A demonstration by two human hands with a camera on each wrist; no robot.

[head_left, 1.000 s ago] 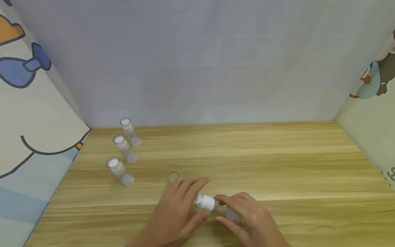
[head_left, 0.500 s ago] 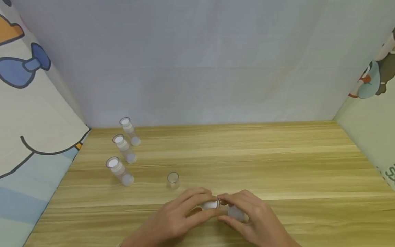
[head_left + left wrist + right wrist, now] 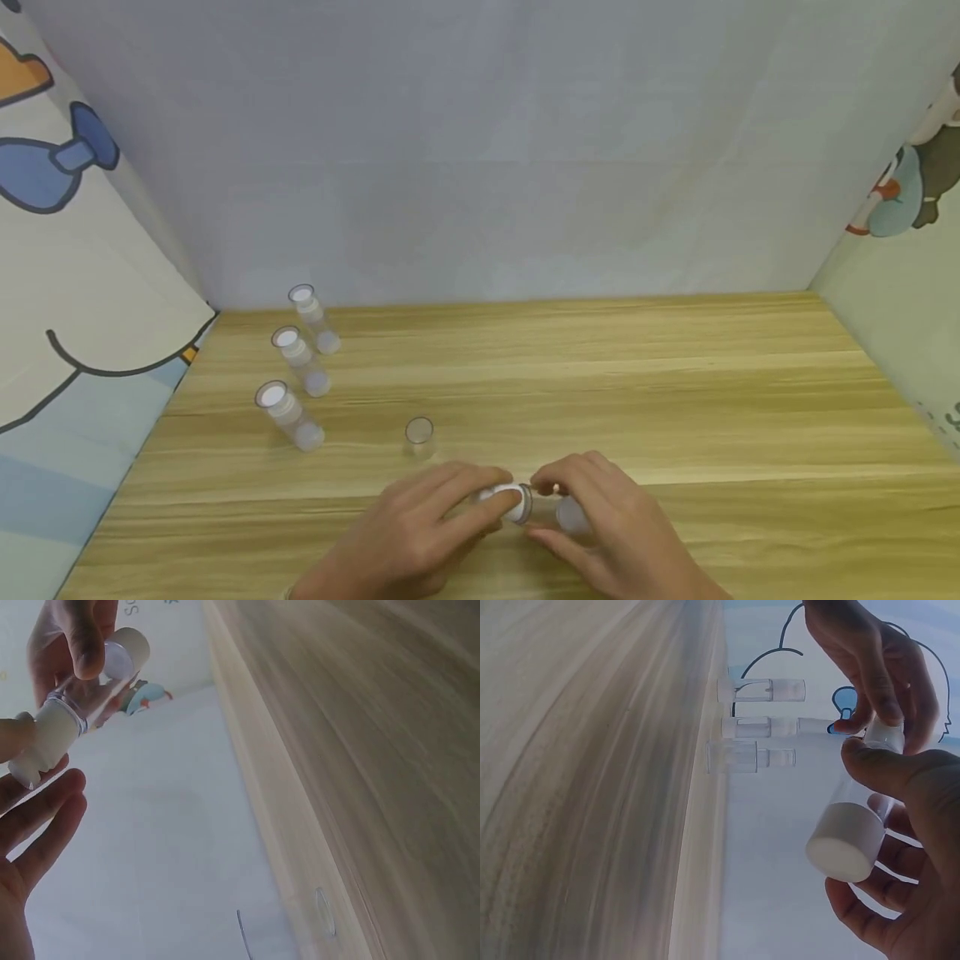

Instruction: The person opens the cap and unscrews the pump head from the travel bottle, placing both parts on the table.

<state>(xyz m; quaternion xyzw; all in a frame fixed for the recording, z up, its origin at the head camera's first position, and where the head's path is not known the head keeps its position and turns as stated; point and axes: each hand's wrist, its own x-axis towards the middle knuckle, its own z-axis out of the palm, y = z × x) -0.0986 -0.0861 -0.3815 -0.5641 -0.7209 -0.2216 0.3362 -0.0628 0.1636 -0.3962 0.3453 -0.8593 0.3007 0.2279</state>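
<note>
Both hands hold one small clear bottle point(image 3: 543, 513) above the table, lying nearly level. My left hand point(image 3: 420, 533) pinches its white ribbed top point(image 3: 55, 733) between thumb and fingers. The remaining left fingers stretch out beside it in the left wrist view. On the other end, my right hand point(image 3: 622, 529) grips the see-through body near the white base point(image 3: 846, 841), thumb on one side and fingers on the other. A clear round cap point(image 3: 420, 437) stands apart on the table, just beyond the left hand.
Three similar bottles with clear caps stand in a slanted row at the left: near point(image 3: 291, 417), middle point(image 3: 302, 362) and far point(image 3: 316, 321). The wood-grain table point(image 3: 675, 383) meets a grey cloth backdrop point(image 3: 510, 167). Printed cartoon panels flank both sides.
The left hand has drawn back from over the cap, uncovering it, and its grip around the bottle's white top has shifted. The right hand keeps hold of the body, nearly in place.
</note>
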